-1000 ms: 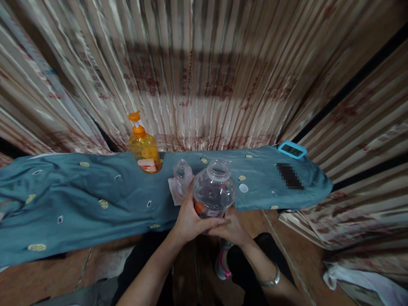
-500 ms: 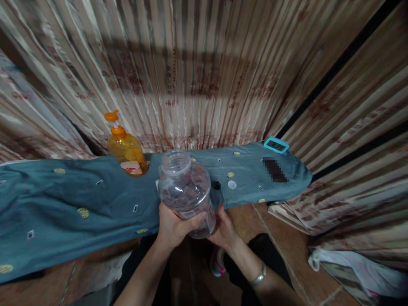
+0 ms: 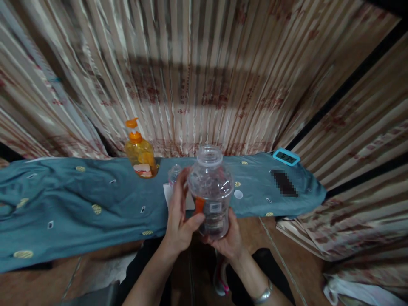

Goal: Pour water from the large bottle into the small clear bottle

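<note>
A clear, wide-bodied plastic bottle [image 3: 216, 187] with an uncapped screw neck is held up in front of the cloth-covered bench. It stands nearly upright, with a small pale label and an orange patch on its side. My left hand [image 3: 181, 223] is wrapped around its left side, thumb across the front. Under its lower right side, my right hand [image 3: 228, 241] cups the base. Just behind my left fingers is a small clear bottle [image 3: 174, 173], partly hidden, near a piece of white paper [image 3: 167, 194]. A white round disc [image 3: 238, 194] lies right of the big bottle.
An orange pump bottle [image 3: 142, 158] stands on the blue-green cloth [image 3: 121, 204] to the left. At the right end are a blue-framed digital clock [image 3: 286, 157] and a dark, pixelated flat object [image 3: 284, 183]. A striped curtain [image 3: 204, 85] hangs right behind the bench.
Both hands have turned the big bottle more upright and shifted it right, bringing its orange patch into view. The small bottle now shows; a small black item is now hidden. The camera view has shifted.
</note>
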`<control>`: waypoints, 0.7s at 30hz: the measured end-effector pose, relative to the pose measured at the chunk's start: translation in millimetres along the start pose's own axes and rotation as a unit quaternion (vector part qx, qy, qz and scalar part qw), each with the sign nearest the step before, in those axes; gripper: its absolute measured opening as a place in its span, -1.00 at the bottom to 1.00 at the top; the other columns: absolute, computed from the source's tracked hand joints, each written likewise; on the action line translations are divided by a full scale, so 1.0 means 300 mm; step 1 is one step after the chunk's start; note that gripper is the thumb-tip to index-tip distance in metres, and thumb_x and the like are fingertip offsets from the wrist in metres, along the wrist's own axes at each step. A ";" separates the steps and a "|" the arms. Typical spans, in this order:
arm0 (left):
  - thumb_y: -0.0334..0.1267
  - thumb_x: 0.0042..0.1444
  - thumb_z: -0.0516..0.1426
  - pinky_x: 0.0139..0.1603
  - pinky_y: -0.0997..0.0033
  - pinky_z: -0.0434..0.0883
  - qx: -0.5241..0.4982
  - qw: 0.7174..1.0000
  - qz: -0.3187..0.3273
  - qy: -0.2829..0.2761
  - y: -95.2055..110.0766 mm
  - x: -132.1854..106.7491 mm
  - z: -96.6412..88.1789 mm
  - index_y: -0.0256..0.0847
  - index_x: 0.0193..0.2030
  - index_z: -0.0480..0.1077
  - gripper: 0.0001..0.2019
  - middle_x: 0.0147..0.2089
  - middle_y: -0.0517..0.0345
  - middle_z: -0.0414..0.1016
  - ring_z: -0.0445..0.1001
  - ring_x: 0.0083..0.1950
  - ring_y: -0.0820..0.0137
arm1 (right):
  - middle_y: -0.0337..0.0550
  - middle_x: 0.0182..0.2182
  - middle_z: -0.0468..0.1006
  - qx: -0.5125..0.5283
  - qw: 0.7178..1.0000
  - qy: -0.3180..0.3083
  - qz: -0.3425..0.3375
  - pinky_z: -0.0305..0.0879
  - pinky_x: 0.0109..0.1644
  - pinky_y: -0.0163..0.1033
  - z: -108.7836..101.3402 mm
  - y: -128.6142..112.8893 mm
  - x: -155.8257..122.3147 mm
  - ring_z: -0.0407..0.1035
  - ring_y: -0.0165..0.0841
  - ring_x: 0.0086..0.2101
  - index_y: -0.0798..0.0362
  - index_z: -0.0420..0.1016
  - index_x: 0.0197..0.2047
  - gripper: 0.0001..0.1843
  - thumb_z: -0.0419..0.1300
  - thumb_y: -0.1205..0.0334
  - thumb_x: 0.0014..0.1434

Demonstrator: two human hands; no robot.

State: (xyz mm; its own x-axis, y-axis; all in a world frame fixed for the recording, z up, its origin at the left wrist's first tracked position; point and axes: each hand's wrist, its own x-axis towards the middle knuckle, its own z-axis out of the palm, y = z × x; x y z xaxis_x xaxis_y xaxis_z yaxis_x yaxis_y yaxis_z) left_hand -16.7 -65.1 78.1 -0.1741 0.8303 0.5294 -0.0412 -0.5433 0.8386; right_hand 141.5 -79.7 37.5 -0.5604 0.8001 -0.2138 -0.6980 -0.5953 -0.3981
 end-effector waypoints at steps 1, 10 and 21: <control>0.43 0.11 0.27 0.60 -0.16 0.27 0.019 0.998 0.058 0.035 -0.008 0.015 -0.021 -0.06 0.55 0.21 -0.01 0.61 -0.19 0.23 0.19 0.65 -0.12 | -0.09 -0.19 0.84 -0.001 1.000 0.004 -0.005 0.61 -0.42 -0.36 0.008 -0.012 -0.001 0.72 -0.26 -0.30 0.01 0.81 -0.10 -0.27 0.70 -0.30 -0.23; 0.08 -0.19 0.55 0.71 -0.24 -0.01 0.222 0.958 -0.067 0.166 -0.296 0.075 -0.124 -0.14 0.60 0.00 0.28 0.69 -0.34 -0.04 -0.09 0.74 -0.18 | 0.02 -0.15 0.84 -0.019 0.992 0.077 -0.097 0.69 -0.38 -0.25 0.015 -0.129 0.000 0.76 -0.04 -0.23 0.01 0.84 -0.13 -0.30 0.71 -0.27 -0.25; -0.19 -0.10 0.44 0.41 -0.17 0.46 0.196 0.968 -0.116 0.109 -0.420 0.111 -0.143 -0.12 0.30 0.32 -0.22 0.25 -0.08 0.58 0.59 0.29 -0.02 | 0.04 -0.32 0.82 -0.033 0.977 0.190 -0.090 0.57 -0.51 -0.29 -0.035 -0.112 0.016 0.72 -0.09 -0.42 0.05 0.83 -0.30 -0.30 0.78 -0.19 -0.48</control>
State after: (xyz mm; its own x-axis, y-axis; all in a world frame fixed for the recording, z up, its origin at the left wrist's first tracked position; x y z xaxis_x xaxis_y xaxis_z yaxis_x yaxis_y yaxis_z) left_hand -59.5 25.7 -15.4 -0.4093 0.8557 0.3165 0.2652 -0.2203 0.9387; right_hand 167.1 -55.1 40.4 -0.2158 0.8688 -0.4456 -0.7333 -0.4455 -0.5136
